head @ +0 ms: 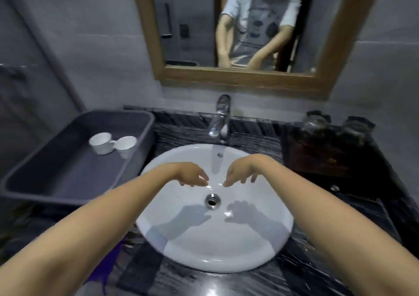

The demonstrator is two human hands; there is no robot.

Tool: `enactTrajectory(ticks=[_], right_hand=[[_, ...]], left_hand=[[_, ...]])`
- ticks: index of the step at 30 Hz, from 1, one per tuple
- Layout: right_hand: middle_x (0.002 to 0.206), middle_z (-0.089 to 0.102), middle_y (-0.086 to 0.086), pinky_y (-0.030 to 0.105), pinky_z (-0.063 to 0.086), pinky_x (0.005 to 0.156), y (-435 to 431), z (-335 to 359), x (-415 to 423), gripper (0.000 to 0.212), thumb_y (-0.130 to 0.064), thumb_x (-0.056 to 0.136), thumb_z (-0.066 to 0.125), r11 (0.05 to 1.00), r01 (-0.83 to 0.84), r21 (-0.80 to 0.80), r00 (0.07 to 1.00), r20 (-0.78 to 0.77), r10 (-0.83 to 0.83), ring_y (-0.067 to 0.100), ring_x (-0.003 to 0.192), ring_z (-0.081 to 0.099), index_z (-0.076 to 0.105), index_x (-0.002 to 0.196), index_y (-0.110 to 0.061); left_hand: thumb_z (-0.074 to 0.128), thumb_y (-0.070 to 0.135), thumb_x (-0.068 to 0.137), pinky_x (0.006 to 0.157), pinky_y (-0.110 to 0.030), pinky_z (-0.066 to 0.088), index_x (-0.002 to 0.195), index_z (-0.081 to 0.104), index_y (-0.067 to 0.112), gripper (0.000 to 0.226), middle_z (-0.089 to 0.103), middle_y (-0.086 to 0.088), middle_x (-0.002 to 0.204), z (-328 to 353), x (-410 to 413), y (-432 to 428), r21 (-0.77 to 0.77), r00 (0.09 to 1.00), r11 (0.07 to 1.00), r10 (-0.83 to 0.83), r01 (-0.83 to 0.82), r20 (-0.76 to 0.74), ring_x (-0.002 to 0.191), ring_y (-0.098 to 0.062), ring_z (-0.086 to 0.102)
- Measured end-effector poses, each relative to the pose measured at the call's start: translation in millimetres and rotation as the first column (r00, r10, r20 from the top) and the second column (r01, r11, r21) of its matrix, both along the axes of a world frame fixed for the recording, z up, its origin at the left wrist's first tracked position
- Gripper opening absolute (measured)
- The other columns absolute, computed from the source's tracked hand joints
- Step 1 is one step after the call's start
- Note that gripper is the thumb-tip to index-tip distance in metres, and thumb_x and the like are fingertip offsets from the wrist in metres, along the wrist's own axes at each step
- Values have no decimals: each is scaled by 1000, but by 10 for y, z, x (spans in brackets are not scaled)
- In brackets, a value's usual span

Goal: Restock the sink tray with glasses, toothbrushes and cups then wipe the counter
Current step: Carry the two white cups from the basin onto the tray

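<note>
Head view: both hands hang over the white sink basin (pixel 275 236), above the drain and touching nothing. The left hand (pixel 192 175) and right hand (pixel 240 175) droop at the wrist with fingers loose and slack, tips pointing down, holding nothing.

On the counter (pixel 317 264), left of the basin, stands a grey tub (pixel 145 123) with two white cups in it. The left cup (pixel 99 143) stands upright with its handle reaching toward the right cup (pixel 127 143), and the two appear to touch. Right of the basin lies a dark wooden tray (pixel 317 157), probably the one to restock. Two blurred glass-like shapes (pixel 316 123) sit at its back edge. No toothbrushes are in sight.

The cups look like glazed ceramic: stiff, fairly light, smooth and likely slippery under damp fingers, and apt to chip if knocked together. Hooking a finger through the handle looks the safest hold, or the fingers can wrap round the body. Lifting the left one straight up should keep its handle from dragging its neighbour.
</note>
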State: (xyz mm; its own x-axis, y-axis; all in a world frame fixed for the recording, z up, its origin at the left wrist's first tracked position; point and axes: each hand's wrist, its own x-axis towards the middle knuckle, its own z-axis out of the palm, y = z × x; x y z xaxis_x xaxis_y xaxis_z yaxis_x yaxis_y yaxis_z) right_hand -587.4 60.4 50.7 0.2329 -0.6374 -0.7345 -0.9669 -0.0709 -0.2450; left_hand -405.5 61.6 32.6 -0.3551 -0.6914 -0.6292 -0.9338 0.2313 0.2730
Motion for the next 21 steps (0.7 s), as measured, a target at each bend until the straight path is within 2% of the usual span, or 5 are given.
enactTrajectory(ticks=[4, 8, 14, 18, 21], right_hand=[[131, 56, 5, 41, 49, 96, -218, 204, 567, 49, -39, 87, 60, 994, -94, 47, 991, 104, 89, 23, 115, 57, 52, 128, -13], [123, 60, 6, 39, 51, 94, -405, 461, 1144, 44, -34, 88, 61, 982, -187, 2, 973, 139, 185, 23, 111, 61, 55, 125, -10], [112, 63, 8, 40, 52, 92, -637, 761, 1994, 37, -29, 90, 60, 961, -263, -85, 936, 221, 275, 24, 103, 64, 59, 118, -5], [102, 66, 11, 39, 56, 85, -771, 781, 2540, 32, -27, 89, 61, 959, -239, -154, 922, 273, 274, 26, 93, 66, 61, 110, -2], [100, 66, 12, 38, 57, 83, -878, 682, 2926, 37, -26, 88, 62, 967, -202, -154, 931, 275, 238, 28, 89, 67, 60, 112, 2]], left_hand=[[47, 35, 93, 93, -38, 50, 136, 42, 23, 45, 60, -5, 124, 312, 623, 41, 87, 971, 973, 222, -214, -86, 111, -19, 59], [48, 37, 94, 89, -38, 51, 135, 42, 21, 45, 61, -4, 118, 595, 1304, 46, 116, 890, 912, 408, -392, -201, 105, -18, 60], [51, 34, 93, 79, -34, 51, 130, 49, 17, 40, 60, -5, 110, 728, 2238, 32, 80, 780, 813, 577, -577, -243, 100, -20, 60], [51, 35, 92, 81, -36, 53, 125, 53, 15, 39, 61, -5, 107, 570, 2752, -104, 63, 762, 790, 607, -610, -226, 97, -20, 62], [51, 36, 92, 80, -35, 53, 128, 51, 17, 40, 61, -4, 109, 388, 3075, -311, 84, 773, 794, 606, -602, -188, 96, -19, 62]])
